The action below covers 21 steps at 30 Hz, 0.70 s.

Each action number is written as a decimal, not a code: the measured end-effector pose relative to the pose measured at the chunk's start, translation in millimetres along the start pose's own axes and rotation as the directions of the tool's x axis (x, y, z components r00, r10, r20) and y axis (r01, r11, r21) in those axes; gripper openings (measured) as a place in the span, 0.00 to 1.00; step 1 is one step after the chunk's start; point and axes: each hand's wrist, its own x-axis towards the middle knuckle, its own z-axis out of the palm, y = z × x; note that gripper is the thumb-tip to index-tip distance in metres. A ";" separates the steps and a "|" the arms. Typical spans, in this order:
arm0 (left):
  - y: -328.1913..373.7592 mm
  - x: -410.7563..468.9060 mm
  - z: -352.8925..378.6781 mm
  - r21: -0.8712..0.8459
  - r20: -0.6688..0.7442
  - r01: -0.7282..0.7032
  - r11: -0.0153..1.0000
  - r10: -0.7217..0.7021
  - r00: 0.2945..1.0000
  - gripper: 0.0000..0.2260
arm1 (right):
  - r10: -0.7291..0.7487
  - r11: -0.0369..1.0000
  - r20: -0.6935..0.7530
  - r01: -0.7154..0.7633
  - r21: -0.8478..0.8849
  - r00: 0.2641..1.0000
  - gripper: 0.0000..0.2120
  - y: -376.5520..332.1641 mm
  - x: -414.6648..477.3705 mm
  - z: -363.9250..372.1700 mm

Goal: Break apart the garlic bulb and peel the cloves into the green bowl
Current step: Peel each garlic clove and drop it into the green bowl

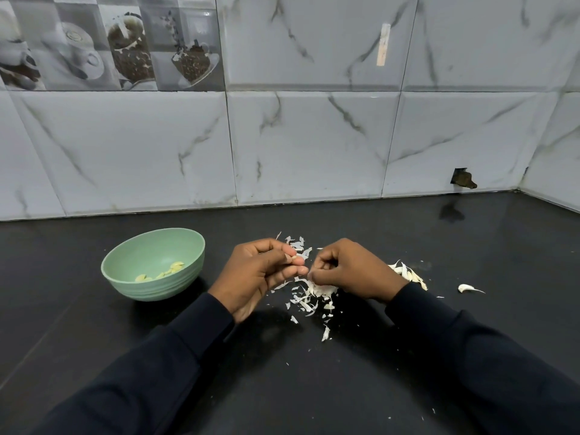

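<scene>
Black counter (470,240), left hand (260,274) pinching clove (294,256), right hand (348,268) curled, grip unclear, peels (310,296) beneath, green bowl (157,287) near left.

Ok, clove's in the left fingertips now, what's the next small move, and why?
Probably strip any skin left off the clove with the right hand, which is close beside it: the left hand pinches the clove above the peel pile, and it isn't in the green bowl yet.
</scene>
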 end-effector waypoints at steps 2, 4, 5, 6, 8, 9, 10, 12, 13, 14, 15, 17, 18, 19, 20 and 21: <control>-0.2 0.1 -0.1 -0.004 0.000 0.009 1.000 -0.009 1.000 0.06 | 0.001 1.000 -0.007 0.000 0.014 1.000 0.11 -0.2 0.1 -1.7; -0.3 -0.1 -0.6 0.003 0.003 0.011 1.000 -0.011 1.000 0.06 | -0.022 0.999 -0.028 0.023 0.037 0.999 0.08 -1.6 -0.2 -3.9; -0.4 -0.2 -0.9 0.008 0.006 0.011 1.000 -0.011 1.000 0.05 | -0.039 0.997 -0.029 0.041 0.063 0.999 0.06 -3.5 -1.2 -4.5; -0.5 -0.4 -1.0 0.014 0.007 0.010 1.000 -0.010 1.000 0.05 | -0.055 0.993 -0.032 0.058 0.098 0.998 0.05 -5.0 -2.1 -4.4; -0.9 -0.5 -1.1 0.025 0.005 0.003 1.000 -0.003 1.000 0.05 | -0.066 0.980 -0.059 0.075 0.183 0.996 0.08 -8.4 -4.4 -3.8; -1.0 -0.3 -1.1 0.034 0.005 -0.003 0.999 0.003 1.000 0.04 | -0.065 0.972 -0.083 0.082 0.220 0.994 0.09 -9.8 -5.0 -3.8; -1.5 0.0 -1.3 0.045 0.002 -0.007 0.999 0.007 1.000 0.04 | -0.068 0.963 -0.103 0.093 0.251 0.992 0.09 -11.1 -5.6 -3.9; -2.4 0.8 -2.2 0.064 -0.004 -0.012 0.998 0.012 1.000 0.04 | -0.090 0.950 -0.118 0.121 0.289 0.989 0.07 -13.7 -6.7 -3.8; -2.8 1.3 -2.6 0.070 -0.005 -0.015 0.997 0.016 1.000 0.04 | -0.105 0.942 -0.110 0.135 0.309 0.988 0.05 -15.0 -7.3 -3.4; -2.9 1.4 -2.6 0.075 -0.003 -0.020 0.997 0.021 1.000 0.03 | -0.120 0.934 -0.095 0.145 0.328 0.988 0.04 -16.2 -8.1 -2.9; -3.2 1.7 -2.4 0.079 -0.002 -0.026 0.997 0.026 1.000 0.03 | -0.132 0.928 -0.083 0.152 0.339 0.988 0.04 -16.8 -8.8 -2.1; -3.5 1.9 -1.8 0.090 -0.002 -0.038 0.995 0.038 0.999 0.03 | -0.145 0.926 -0.079 0.163 0.339 0.986 0.06 -17.2 -9.3 -1.3; -3.8 1.9 -1.5 0.101 0.000 -0.045 0.994 0.045 0.999 0.02 | -0.148 0.927 -0.082 0.167 0.337 0.986 0.06 -17.0 -9.4 -1.2; -4.1 1.9 -1.4 0.116 0.003 -0.055 0.992 0.055 0.999 0.02 | -0.150 0.927 -0.083 0.170 0.335 0.985 0.06 -16.7 -9.2 -1.2; -4.5 2.3 -1.6 0.128 0.006 -0.066 0.990 0.065 0.998 0.03 | -0.150 0.926 -0.083 0.170 0.337 0.985 0.06 -16.3 -9.0 -0.9; -5.0 2.6 -1.6 0.137 0.010 -0.076 0.988 0.075 0.997 0.03 | -0.149 0.925 -0.080 0.167 0.340 0.986 0.05 -16.4 -9.0 -0.9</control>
